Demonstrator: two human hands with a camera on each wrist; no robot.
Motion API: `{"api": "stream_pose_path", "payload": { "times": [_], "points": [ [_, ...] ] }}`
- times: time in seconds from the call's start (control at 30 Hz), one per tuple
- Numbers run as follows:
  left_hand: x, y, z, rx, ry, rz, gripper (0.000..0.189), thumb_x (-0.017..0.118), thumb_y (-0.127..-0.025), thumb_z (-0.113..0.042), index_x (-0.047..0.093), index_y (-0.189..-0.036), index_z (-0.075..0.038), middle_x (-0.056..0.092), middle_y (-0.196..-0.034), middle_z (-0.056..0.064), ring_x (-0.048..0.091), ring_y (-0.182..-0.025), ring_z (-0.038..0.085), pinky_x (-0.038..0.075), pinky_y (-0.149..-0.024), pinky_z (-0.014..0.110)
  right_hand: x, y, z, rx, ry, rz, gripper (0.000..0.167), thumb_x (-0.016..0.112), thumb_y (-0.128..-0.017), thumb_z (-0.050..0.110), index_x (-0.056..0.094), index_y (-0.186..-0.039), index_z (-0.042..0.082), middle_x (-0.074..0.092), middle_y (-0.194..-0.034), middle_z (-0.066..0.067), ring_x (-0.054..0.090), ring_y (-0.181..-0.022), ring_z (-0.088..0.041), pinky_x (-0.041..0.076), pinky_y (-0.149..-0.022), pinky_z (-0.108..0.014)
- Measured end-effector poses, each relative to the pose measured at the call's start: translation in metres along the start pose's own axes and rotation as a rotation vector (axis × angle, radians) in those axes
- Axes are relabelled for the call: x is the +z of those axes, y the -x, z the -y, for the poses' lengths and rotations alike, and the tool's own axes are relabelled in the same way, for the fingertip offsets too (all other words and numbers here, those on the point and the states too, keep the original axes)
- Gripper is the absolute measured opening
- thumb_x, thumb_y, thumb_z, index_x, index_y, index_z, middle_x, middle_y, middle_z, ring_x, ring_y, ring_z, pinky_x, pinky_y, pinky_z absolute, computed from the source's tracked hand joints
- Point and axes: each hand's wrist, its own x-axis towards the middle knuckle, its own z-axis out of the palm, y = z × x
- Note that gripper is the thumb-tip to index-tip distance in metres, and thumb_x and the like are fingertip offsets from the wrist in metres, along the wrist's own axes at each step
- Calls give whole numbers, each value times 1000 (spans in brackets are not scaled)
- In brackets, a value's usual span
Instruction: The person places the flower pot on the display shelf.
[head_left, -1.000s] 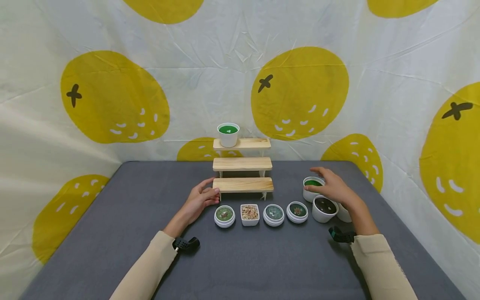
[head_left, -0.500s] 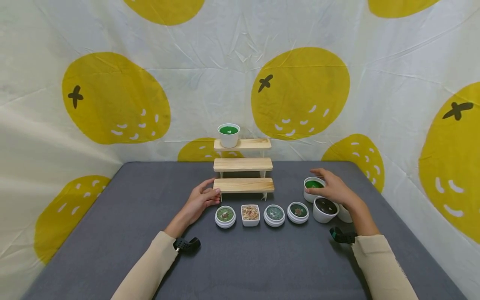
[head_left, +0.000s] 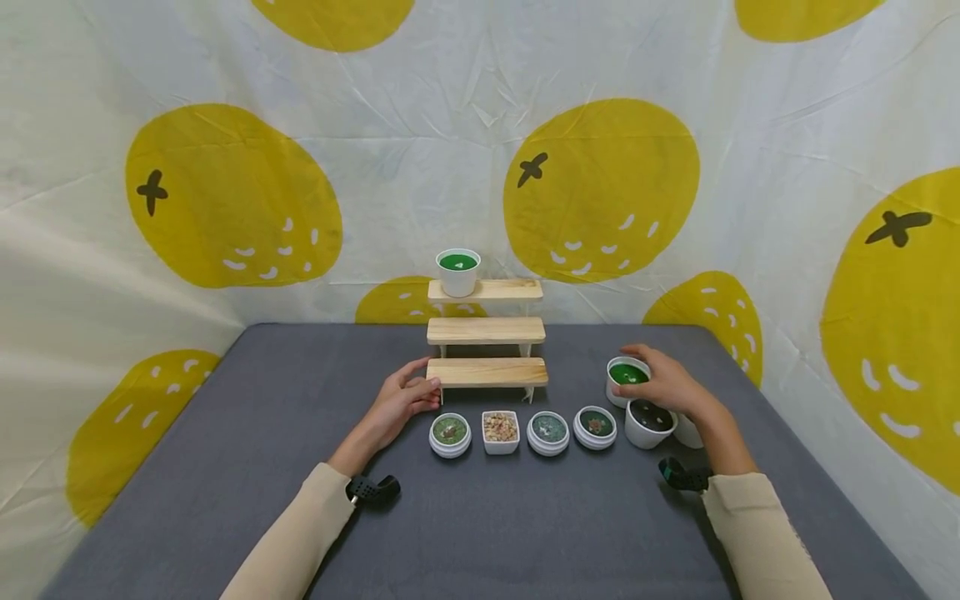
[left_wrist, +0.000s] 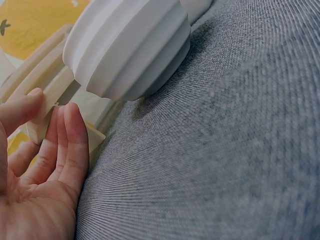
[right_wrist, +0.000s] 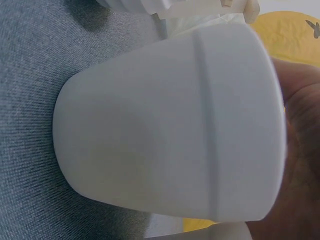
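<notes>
A three-step wooden display stand (head_left: 487, 372) stands at the table's middle. My left hand (head_left: 397, 402) pinches the left end of its lowest step; in the left wrist view the thumb lies over the board (left_wrist: 62, 82) and the fingers underneath. On the right, my right hand (head_left: 670, 379) holds a white cup with a green filling (head_left: 628, 372) by its rim, thumb on the near side, fingers behind. Just in front is a white cup with a dark filling (head_left: 649, 423). A large white cup (right_wrist: 165, 125) fills the right wrist view and hides most of the fingers.
Another green-filled white cup (head_left: 458, 275) sits on the top step's left end. Before the stand runs a row of small pots: round green (head_left: 450, 433), square with tan bits (head_left: 500, 432), round blue-green (head_left: 548, 432) and round dark green (head_left: 596, 425). Another white cup (head_left: 688, 432) is partly hidden by the right wrist.
My right hand's thumb and fingers have settled closer round the green-filled cup. The left hand keeps its grip on the stand, and the other things stay put.
</notes>
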Motion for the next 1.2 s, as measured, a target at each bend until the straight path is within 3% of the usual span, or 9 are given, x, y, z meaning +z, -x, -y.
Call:
{"api": "stream_pose_path", "payload": {
  "times": [0.7,1.2],
  "points": [
    [-1,-1,1,8,2,-2,73,66,-103,-17,26,-163,-8,68,-95,4,69,-87,16,62,-79,28,4,-2,-7,3,21,-53,75,79,-91,35,48,-148,-2,52,-146,-32,50,-131,-52,42,-104,-70],
    [0,-2,1,2,-1,-10,73,67,-102,-17,26,-163,-9,69,-95,4,69,-86,15,62,-79,28,-3,-2,9,-24,5,-101,69,79,-91,24,48,-149,0,50,-150,-27,45,-136,-48,37,-110,-69]
  ]
}}
